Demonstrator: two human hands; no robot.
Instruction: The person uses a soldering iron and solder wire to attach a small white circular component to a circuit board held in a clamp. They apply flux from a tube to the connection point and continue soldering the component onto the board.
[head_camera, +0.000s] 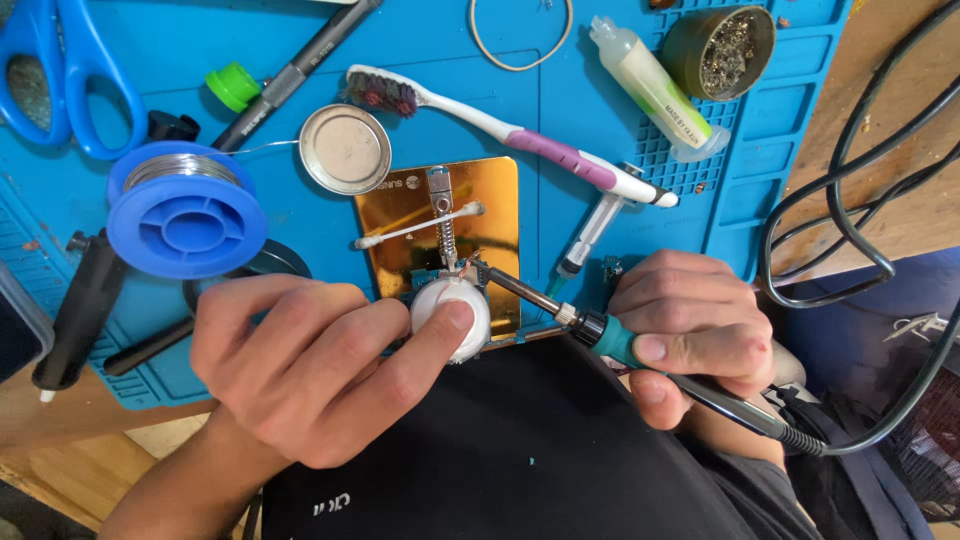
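Your left hand (300, 375) presses the white round part (452, 318) with narrow fingers; your right hand (690, 325) grips the soldering iron (600, 335).

The left hand (300, 375) comes in from the bottom left, palm down. Its fingers are curled and the first finger (420, 345) sticks out and presses down. The right hand (690, 330) is closed in a tight fist, thumb on top.
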